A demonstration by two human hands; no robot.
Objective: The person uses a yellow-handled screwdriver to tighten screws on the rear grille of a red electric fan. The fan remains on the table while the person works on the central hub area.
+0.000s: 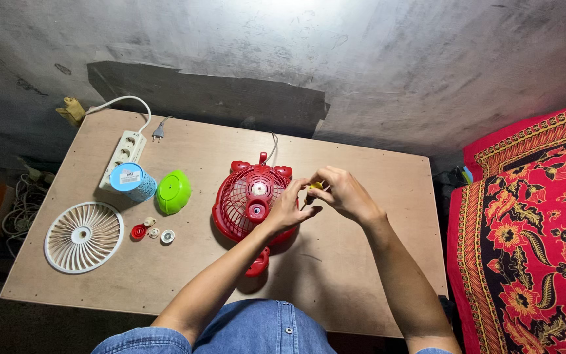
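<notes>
A small red desk fan (249, 196) lies on its back in the middle of the wooden table (361, 275), its rear grille and hub facing up. My left hand (289, 206) rests at the fan's right edge, fingers pinched. My right hand (342, 193) meets it just to the right of the fan. Together the fingertips grip a small yellow-handled tool (316, 186), mostly hidden by the fingers.
To the left lie a white round fan grille (84, 236), a green oval fan part (173, 191), a blue-capped cylinder (132, 181), a white power strip (123, 155) with a loose plug, and three small round caps (152, 231). A red patterned cloth (532, 236) is at the right.
</notes>
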